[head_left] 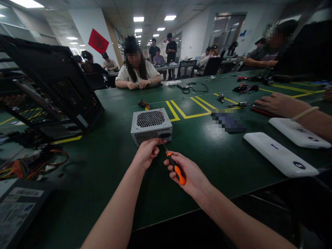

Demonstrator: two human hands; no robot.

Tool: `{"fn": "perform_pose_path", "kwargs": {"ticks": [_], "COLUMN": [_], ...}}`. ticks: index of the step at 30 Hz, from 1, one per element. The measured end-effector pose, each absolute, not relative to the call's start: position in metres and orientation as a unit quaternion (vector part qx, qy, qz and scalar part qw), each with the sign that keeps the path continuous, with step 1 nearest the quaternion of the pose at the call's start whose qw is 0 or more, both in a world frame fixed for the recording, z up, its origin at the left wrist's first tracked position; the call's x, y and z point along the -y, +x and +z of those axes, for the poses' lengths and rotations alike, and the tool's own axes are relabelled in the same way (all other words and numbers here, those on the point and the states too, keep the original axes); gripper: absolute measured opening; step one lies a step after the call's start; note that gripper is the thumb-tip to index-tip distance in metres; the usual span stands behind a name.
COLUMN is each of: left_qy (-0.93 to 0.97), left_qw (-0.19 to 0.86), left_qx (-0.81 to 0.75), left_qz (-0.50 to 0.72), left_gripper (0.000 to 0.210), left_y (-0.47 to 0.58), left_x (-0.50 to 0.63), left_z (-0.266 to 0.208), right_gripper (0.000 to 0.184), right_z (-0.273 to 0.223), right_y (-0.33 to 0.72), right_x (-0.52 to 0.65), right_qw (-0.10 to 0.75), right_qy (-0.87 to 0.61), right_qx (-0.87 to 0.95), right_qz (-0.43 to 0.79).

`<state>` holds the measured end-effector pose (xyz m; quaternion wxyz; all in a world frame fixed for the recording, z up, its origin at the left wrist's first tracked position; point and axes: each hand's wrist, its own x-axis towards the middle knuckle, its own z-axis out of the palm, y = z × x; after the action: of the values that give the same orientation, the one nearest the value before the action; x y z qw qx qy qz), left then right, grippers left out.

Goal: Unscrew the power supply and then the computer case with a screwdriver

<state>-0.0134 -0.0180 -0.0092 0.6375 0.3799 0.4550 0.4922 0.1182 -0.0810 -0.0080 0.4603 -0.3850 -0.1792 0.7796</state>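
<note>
A silver computer power supply (138, 130) with a honeycomb grille on top sits on the green table in front of me. My right hand (185, 169) is wrapped around the orange and black handle of a screwdriver (176, 170), whose thin shaft slants up and left. At the shaft's tip, close to the power supply's front lower edge, my left hand (147, 152) is closed in a pinch. Whatever lies between its fingertips is too small to make out. Behind the power supply, a short bundle of yellow and black cables (144, 104) sticks out.
An open black computer case (64, 86) stands at left, with loose cables (33, 164) and another power supply (20, 211) nearer me. White cases (280, 154) lie at right by a co-worker's hand (278, 103). Another person (138, 65) works across the green table (111, 135).
</note>
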Motion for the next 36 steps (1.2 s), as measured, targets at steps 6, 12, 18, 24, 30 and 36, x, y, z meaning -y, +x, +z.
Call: {"fn": "perform_pose_path", "kwargs": {"ticks": [6,12,18,24,30,36], "left_qy": [0.388,0.434,0.632,0.707,0.742,0.721], "left_qw": [0.629,0.586,0.278,-0.135,-0.174,-0.159], "left_qx": [-0.46,-0.5,-0.603,-0.61,-0.563,-0.583], "left_qz": [0.493,0.467,0.4,0.333,0.321,0.339], "left_gripper": [0.012,0.015,0.014,0.027,0.052,0.047], "left_y": [-0.012,-0.011,-0.01,-0.016,-0.018,-0.015], "left_x": [0.019,0.019,0.023,0.032,0.02,0.015], "left_z": [-0.008,-0.011,-0.016,0.001,-0.002,-0.006], "right_gripper": [0.017,0.015,0.016,0.014,0.014,0.014], "right_z": [-0.009,-0.009,-0.005,-0.007,-0.008,-0.01], "right_y": [0.113,0.108,0.103,0.104,0.104,0.101], "right_x": [0.083,0.085,0.088,0.089,0.09,0.09], "right_qw": [0.494,0.511,0.511,0.513,0.532,0.546], "right_qy": [-0.361,-0.367,-0.39,-0.367,-0.365,-0.346], "right_qx": [0.171,0.184,0.219,0.188,0.157,0.148], "right_qz": [0.772,0.755,0.734,0.753,0.748,0.749]}}
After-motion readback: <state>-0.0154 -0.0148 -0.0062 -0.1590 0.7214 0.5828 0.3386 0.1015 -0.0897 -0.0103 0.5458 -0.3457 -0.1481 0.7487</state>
